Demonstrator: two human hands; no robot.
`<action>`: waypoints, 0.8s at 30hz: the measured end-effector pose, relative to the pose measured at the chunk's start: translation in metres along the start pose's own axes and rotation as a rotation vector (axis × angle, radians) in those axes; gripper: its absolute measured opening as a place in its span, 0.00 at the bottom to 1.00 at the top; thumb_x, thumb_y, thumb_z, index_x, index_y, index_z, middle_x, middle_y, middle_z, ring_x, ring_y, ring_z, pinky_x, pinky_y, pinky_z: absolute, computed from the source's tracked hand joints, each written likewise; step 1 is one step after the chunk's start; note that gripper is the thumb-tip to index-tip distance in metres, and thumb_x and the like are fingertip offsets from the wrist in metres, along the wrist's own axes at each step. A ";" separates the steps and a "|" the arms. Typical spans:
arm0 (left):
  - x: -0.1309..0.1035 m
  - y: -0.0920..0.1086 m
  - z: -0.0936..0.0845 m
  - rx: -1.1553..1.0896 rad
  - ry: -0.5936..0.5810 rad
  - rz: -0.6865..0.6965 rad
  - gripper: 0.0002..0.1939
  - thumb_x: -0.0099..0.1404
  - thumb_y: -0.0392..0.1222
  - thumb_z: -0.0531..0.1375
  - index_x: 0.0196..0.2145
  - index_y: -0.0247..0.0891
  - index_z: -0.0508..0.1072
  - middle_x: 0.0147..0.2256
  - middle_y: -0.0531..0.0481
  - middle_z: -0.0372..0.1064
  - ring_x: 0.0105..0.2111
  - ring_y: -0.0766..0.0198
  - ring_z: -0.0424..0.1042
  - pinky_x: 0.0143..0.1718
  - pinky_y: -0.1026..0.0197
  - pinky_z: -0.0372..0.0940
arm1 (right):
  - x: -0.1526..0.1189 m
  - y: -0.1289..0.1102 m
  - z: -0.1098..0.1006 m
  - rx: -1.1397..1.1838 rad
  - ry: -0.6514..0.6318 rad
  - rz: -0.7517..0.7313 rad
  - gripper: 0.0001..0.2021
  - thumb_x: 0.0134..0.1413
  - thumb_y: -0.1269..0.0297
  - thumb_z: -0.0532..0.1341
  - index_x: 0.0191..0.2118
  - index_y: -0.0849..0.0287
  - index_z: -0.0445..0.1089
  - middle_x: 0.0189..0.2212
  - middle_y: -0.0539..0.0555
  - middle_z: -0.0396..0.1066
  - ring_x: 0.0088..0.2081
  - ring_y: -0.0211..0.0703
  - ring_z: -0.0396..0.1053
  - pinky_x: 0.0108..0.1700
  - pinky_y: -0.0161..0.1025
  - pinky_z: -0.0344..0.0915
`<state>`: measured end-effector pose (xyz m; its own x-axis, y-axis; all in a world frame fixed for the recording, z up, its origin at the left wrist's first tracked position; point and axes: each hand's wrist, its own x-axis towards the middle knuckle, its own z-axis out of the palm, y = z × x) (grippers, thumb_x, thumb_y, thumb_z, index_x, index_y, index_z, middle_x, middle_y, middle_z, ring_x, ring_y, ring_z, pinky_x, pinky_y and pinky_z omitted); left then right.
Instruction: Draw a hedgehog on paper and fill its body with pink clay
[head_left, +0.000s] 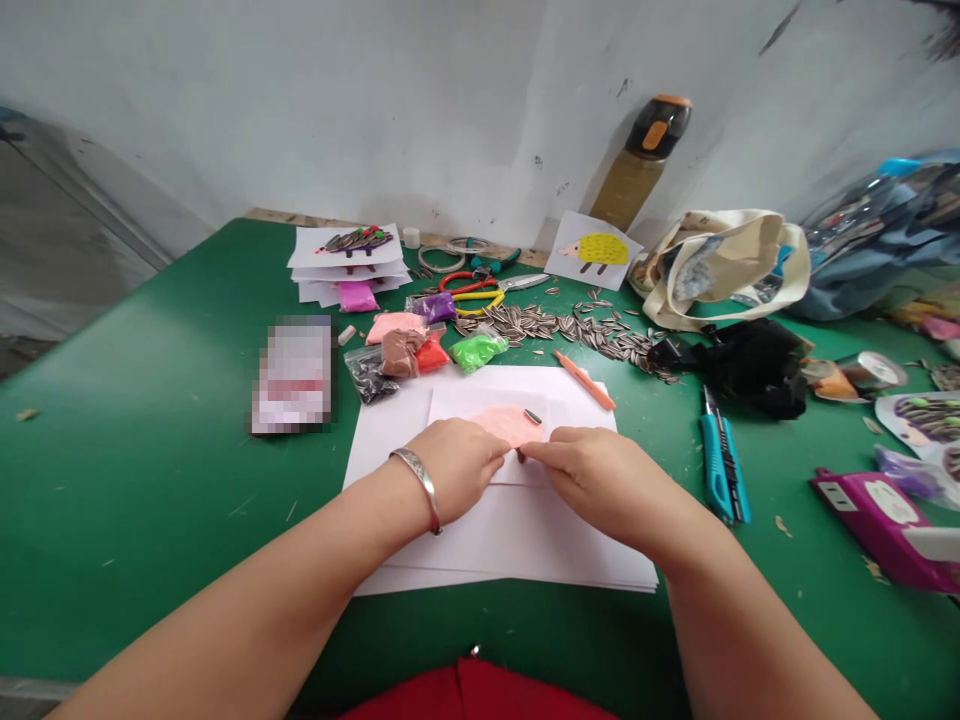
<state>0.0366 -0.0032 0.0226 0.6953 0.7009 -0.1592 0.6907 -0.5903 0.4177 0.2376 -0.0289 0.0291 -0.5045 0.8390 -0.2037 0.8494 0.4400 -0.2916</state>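
A flat salmon-pink clay shape lies on a small white card, with one striped sunflower seed at its upper right. Below it shows a small brown clay piece. My left hand, with a silver bangle at the wrist, reaches the clay's lower left edge with its index finger stretched out. From the other side, my right hand points its index finger at the lower edge, close to the brown piece; its other fingers curl under. Neither hand shows anything gripped. Both hands hide part of the card.
White paper sheets lie under the card. Behind are clay bags, loose sunflower seeds, yellow-handled scissors and an orange tool. A blue utility knife lies right, a blurred-out rectangular object left.
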 end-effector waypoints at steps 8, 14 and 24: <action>0.001 -0.003 0.002 -0.017 -0.015 -0.034 0.16 0.69 0.39 0.50 0.46 0.47 0.76 0.41 0.53 0.77 0.40 0.60 0.75 0.42 0.61 0.65 | -0.001 -0.001 0.000 0.014 0.019 0.011 0.18 0.60 0.72 0.49 0.46 0.50 0.73 0.33 0.52 0.72 0.33 0.40 0.68 0.31 0.34 0.53; 0.001 -0.002 0.001 -0.007 -0.044 -0.048 0.16 0.69 0.39 0.50 0.47 0.46 0.76 0.41 0.53 0.78 0.39 0.60 0.75 0.39 0.61 0.65 | 0.000 -0.001 0.000 0.028 0.007 -0.003 0.18 0.59 0.73 0.49 0.44 0.51 0.74 0.33 0.52 0.72 0.34 0.40 0.68 0.32 0.34 0.54; 0.002 -0.002 0.003 0.018 -0.048 -0.058 0.15 0.69 0.39 0.51 0.42 0.46 0.77 0.40 0.54 0.78 0.38 0.60 0.75 0.36 0.61 0.63 | -0.005 -0.005 -0.004 0.084 -0.057 -0.087 0.18 0.60 0.73 0.50 0.43 0.51 0.75 0.32 0.52 0.72 0.33 0.40 0.68 0.34 0.34 0.57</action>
<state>0.0365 -0.0017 0.0188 0.6624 0.7145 -0.2254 0.7333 -0.5565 0.3906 0.2366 -0.0341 0.0354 -0.5855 0.7783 -0.2268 0.7874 0.4795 -0.3873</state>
